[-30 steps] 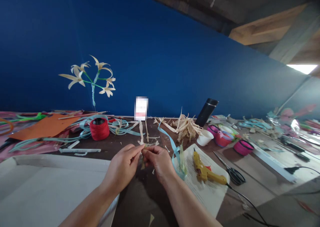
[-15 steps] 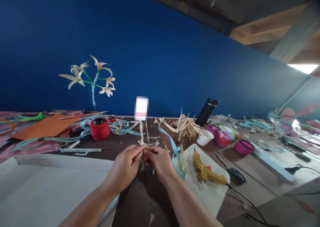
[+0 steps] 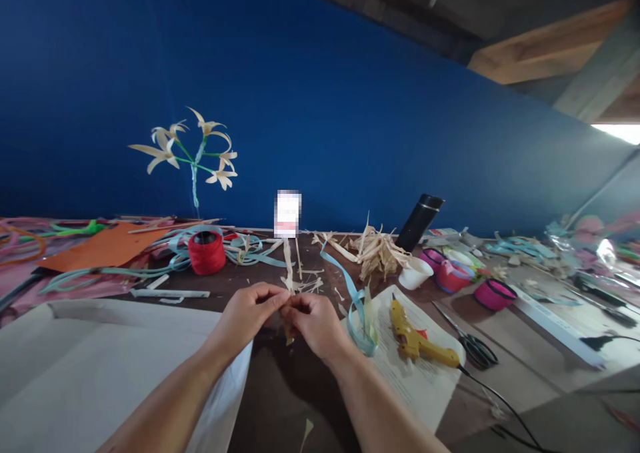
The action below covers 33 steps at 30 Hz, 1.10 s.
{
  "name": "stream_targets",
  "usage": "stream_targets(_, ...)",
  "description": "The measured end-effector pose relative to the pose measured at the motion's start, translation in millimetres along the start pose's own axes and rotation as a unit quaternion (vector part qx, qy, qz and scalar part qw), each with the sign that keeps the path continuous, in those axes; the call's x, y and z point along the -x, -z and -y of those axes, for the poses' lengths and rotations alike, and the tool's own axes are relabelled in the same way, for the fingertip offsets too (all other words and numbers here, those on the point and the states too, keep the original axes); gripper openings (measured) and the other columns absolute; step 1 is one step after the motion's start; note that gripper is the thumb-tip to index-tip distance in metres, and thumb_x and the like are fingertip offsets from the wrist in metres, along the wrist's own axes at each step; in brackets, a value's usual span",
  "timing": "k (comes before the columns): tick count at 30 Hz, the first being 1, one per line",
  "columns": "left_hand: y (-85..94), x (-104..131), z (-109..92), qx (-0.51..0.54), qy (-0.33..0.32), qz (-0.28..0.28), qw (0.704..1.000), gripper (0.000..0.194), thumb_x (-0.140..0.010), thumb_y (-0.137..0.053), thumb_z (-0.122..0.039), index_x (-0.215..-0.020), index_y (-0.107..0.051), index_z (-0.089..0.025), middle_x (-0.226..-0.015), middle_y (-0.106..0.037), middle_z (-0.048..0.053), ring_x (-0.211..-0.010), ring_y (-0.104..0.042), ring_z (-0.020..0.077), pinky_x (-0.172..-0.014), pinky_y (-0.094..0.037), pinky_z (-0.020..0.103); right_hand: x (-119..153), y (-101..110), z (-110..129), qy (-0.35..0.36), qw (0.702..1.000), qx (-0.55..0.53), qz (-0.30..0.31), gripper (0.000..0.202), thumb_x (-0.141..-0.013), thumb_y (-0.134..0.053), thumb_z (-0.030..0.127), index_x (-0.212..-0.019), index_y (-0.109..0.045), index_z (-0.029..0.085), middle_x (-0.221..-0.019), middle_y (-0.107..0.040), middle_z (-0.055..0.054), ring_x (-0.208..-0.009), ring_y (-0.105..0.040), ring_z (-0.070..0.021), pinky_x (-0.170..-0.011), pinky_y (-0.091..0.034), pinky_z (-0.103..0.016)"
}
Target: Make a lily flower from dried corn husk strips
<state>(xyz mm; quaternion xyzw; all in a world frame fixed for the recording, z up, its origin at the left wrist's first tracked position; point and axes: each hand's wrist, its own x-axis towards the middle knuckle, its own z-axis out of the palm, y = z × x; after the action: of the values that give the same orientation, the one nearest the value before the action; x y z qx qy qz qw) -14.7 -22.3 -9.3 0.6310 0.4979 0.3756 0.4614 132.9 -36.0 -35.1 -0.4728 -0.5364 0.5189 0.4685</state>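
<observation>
The left hand (image 3: 251,316) and right hand (image 3: 319,324) pinch a small pale strip (image 3: 289,336) at their fingertips above the surface (image 3: 275,410); pulling too hard could tear it, a slack pinch drop it.

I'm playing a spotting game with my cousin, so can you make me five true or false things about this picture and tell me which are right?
1. The left hand and right hand are pinching a small pale strip. True.
2. The scissors are in the right hand. False: they lie on the table.
3. The yellow glue gun lies on a printed paper. True.
4. The spool near the orange sheet is green. False: it is red.
5. The white cup is left of the spool. False: it is right of it.
</observation>
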Motion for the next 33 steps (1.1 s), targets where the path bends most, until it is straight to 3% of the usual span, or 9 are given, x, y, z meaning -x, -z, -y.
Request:
stream_targets(5, -1.5, -0.6, 4.1, 0.068, 0.036, 0.016, 0.997, 0.028, -0.07, -0.062, -0.042, -0.075, -0.067, -0.015, -0.065, -0.061, 0.0, -0.052, -0.045, 0.0094, -0.05, -0.035, 0.021, 1.0, 0.1, 1.6, -0.044, 0.997, -0.058, 0.034, 0.022, -0.062, -0.072, 0.033, -0.064, -0.06, 0.014, -0.05, -0.055, 0.004, -0.043, -0.048, -0.0082, -0.045, -0.042, -0.022)
stream_targets(10, -1.5, -2.5, 7.7, 0.07, 0.04, 0.005, 0.997, 0.03, -0.068, -0.063, -0.044, -0.069, -0.064, -0.014, -0.056, -0.055, -0.002, -0.05, -0.042, 0.0092, -0.048, -0.031, 0.021, 2.1, -0.2, 4.3, -0.071, 0.992, -0.094, 0.043, 0.029, -0.057, -0.076, 0.036, -0.065, -0.06, 0.013, -0.052, -0.053, 0.004, -0.047, -0.049, -0.0079, -0.045, -0.042, -0.02)
stream_targets(18, -3.7, -2.0, 11.0, 0.079, 0.023, 0.005, 0.997, 0.036, -0.07, -0.059, -0.05, -0.066, -0.058, -0.014, -0.05, -0.045, -0.006, -0.047, -0.038, 0.0086, -0.047, -0.027, 0.021, 4.0, -2.9, 6.6, -0.061, 0.991, -0.102, 0.056, 0.029, -0.061, -0.075, 0.037, -0.069, -0.061, 0.014, -0.054, -0.055, 0.004, -0.048, -0.05, -0.0078, -0.048, -0.044, -0.02)
stream_targets(27, -2.4, -1.5, 8.2, 0.042, 0.01, 0.0, 0.999, 0.036, -0.072, -0.056, -0.05, -0.064, -0.058, -0.015, -0.049, -0.044, -0.006, -0.048, -0.037, 0.0089, -0.046, -0.027, 0.02, 4.1, -3.3, 4.5, -0.08, 0.986, -0.139, 0.054, 0.029, -0.058, -0.078, 0.035, -0.072, -0.065, 0.014, -0.059, -0.058, 0.003, -0.05, -0.053, -0.0085, -0.05, -0.047, -0.022)
stream_targets(33, 0.0, -1.9, 5.7, -0.012, -0.029, -0.014, 0.999, 0.033, -0.075, -0.053, -0.047, -0.066, -0.06, -0.016, -0.054, -0.054, -0.003, -0.053, -0.045, 0.0115, -0.053, -0.034, 0.022, 3.3, -1.4, 3.1, -0.089, 0.983, -0.15, 0.058, 0.032, -0.057, -0.078, 0.037, -0.077, -0.07, 0.013, -0.058, -0.058, 0.003, -0.05, -0.052, -0.0079, -0.053, -0.047, -0.024)
